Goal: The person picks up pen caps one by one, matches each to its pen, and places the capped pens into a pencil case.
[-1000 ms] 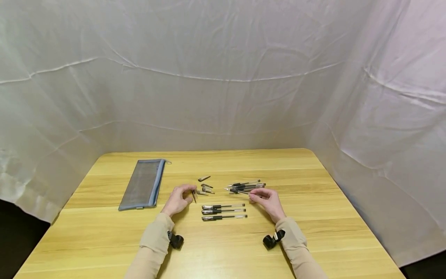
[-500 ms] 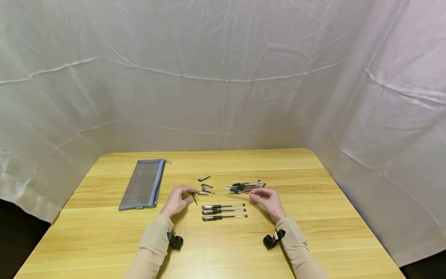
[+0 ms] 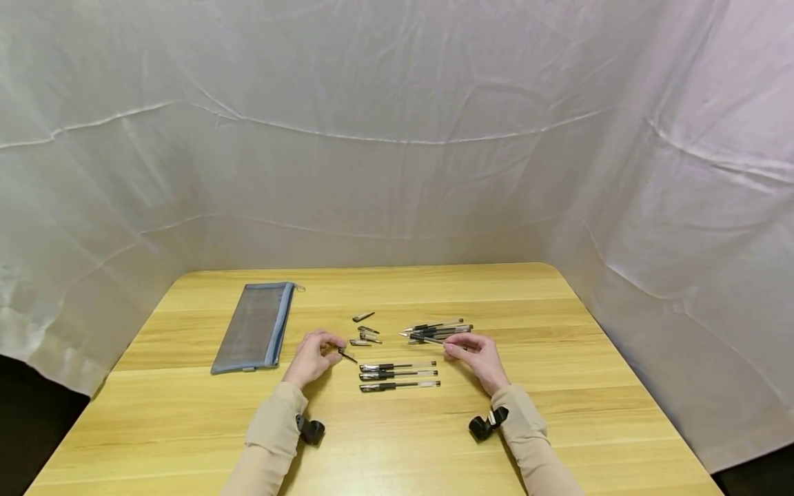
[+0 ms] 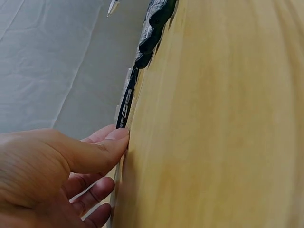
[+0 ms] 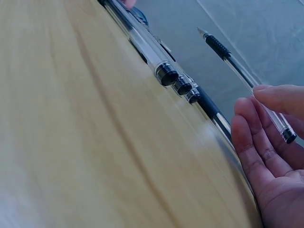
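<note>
Between thumb and fingertips my left hand (image 3: pixel 315 358) pinches a pen cap (image 4: pixel 125 104) with a black clip, low over the table left of three capped gel pens (image 3: pixel 398 376). Its clip points toward the pens in the head view. My right hand (image 3: pixel 476 358) holds an uncapped gel pen (image 5: pixel 237 69) near its rear end. That pen's bare tip points left, and its black grip is in plain sight in the right wrist view. Under and behind it lies a pile of uncapped pens (image 3: pixel 448 331). Several loose caps (image 3: pixel 363 317) lie beyond the left fingers.
A blue-grey mesh zip pouch (image 3: pixel 251 327) lies flat at the left of the wooden table (image 3: pixel 397 448). Pale fabric sheets (image 3: pixel 384 172) hang behind the table and along its sides.
The left hand has drawn back slightly to the left, and the cap in it has turned from pointing downward to pointing right toward the pens. The right hand stays almost still with its pen.
</note>
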`<state>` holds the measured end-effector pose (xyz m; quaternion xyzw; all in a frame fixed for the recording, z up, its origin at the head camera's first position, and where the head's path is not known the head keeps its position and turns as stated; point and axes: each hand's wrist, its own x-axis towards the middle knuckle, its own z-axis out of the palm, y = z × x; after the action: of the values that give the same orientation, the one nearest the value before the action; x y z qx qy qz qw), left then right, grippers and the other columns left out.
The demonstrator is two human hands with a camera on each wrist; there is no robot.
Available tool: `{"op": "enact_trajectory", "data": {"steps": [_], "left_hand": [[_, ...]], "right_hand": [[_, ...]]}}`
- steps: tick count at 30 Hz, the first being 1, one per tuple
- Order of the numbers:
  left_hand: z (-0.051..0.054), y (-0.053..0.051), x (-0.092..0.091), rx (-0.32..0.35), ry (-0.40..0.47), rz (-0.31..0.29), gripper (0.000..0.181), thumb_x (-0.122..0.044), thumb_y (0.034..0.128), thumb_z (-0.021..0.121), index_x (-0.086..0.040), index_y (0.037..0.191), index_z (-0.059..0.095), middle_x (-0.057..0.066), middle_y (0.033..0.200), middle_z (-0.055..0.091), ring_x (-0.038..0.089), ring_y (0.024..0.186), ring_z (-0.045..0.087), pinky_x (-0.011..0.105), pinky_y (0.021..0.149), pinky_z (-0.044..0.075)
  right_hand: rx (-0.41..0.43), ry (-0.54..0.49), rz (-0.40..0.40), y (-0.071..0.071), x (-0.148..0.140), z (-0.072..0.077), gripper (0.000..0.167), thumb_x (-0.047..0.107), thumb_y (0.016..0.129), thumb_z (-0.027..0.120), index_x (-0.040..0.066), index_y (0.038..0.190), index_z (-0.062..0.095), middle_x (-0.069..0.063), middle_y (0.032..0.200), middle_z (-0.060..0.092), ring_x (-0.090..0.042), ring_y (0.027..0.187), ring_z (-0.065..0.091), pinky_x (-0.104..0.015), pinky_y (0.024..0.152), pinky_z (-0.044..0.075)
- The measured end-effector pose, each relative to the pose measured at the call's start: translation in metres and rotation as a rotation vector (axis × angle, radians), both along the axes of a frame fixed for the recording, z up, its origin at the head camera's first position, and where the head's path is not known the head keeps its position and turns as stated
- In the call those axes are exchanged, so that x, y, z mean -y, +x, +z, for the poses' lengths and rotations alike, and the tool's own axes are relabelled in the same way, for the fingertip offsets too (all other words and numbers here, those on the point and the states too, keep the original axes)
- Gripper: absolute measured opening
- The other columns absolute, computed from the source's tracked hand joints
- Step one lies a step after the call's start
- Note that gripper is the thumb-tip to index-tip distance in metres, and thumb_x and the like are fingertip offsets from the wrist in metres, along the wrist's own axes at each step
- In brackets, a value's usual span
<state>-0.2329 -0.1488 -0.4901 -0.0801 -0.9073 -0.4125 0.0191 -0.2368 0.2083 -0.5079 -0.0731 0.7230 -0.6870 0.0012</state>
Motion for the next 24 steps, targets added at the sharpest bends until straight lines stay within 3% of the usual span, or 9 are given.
{"op": "enact_trajectory", "data": {"steps": [18, 24], "left_hand": [[0.0004, 0.0033, 0.0031, -0.031, -0.057, 0.017, 0.01, -0.006, 0.0835, 0.079, -0.006, 0.093, 0.077, 0.012, 0.105, 0.069, 0.034, 0.104, 0.059, 0.054, 0.1, 0.041], [0.0004, 0.0031, 0.0025, -0.007, -0.043, 0.028, 0.012, -0.006, 0.0838, 0.079, -0.006, 0.096, 0.077, 0.012, 0.106, 0.07, 0.031, 0.102, 0.059, 0.051, 0.097, 0.043]], "right_hand": [[-0.013, 0.015, 0.01, -0.0002, -0.0005, 0.001, 0.035, 0.005, 0.087, 0.077, -0.015, 0.113, 0.066, -0.026, 0.097, 0.074, -0.013, 0.079, 0.074, -0.023, 0.081, 0.06], [-0.017, 0.005, 0.015, 0.0, -0.0004, 0.0014, 0.035, 0.004, 0.086, 0.076, -0.016, 0.113, 0.065, -0.026, 0.097, 0.074, -0.013, 0.078, 0.074, -0.024, 0.081, 0.061]]}}
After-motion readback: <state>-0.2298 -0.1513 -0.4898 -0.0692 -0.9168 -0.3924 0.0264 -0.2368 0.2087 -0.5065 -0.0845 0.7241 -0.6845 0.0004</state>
